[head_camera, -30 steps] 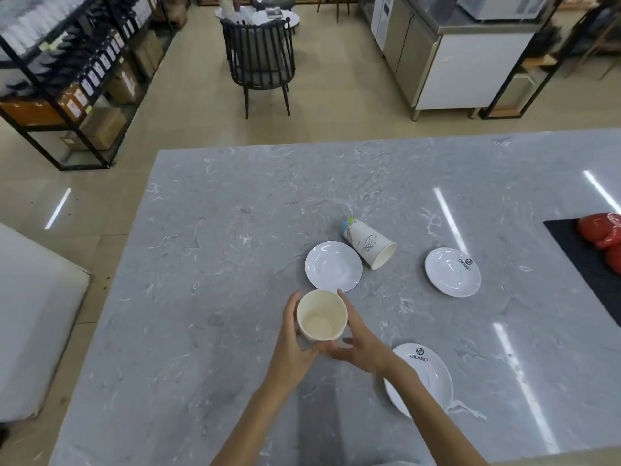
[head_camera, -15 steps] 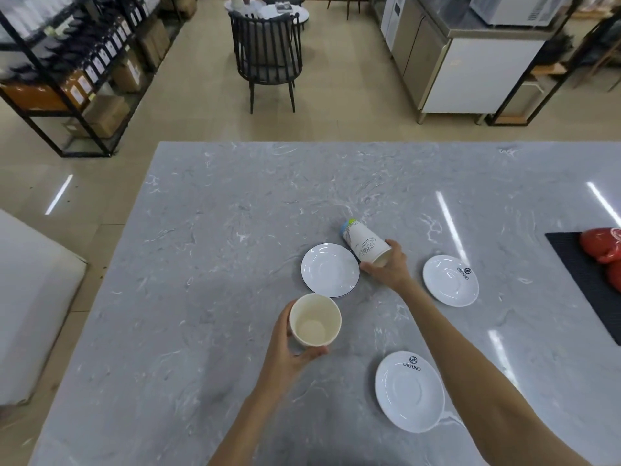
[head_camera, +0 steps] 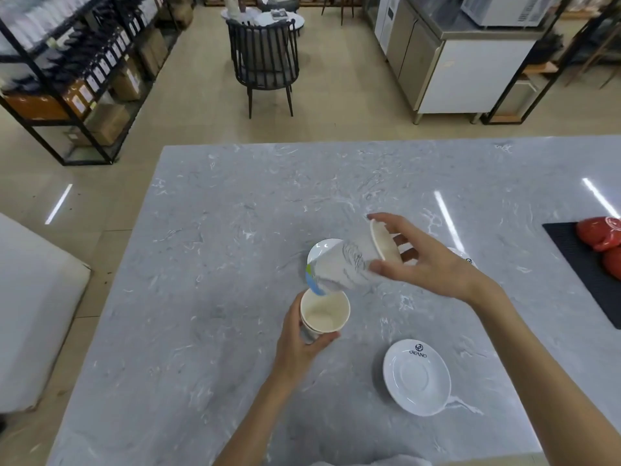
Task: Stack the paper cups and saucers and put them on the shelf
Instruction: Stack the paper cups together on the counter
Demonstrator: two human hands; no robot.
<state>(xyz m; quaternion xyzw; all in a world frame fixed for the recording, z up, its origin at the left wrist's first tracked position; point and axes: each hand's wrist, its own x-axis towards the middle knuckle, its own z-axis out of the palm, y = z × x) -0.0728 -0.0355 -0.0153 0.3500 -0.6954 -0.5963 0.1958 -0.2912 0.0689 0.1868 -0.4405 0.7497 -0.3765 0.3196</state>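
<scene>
head view | left hand (head_camera: 295, 341) wrapped around upright cup (head_camera: 324, 312) on grey table (head_camera: 208, 297) | right hand (head_camera: 426, 260) pinching tilted cup (head_camera: 349, 264), base just above the upright cup's rim | saucer (head_camera: 416, 376) below right wrist, another saucer (head_camera: 321, 247) behind tilted cup

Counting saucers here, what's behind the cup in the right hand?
A white saucer pokes out behind the tilted paper cup held by the right hand; most of it is hidden.
</scene>
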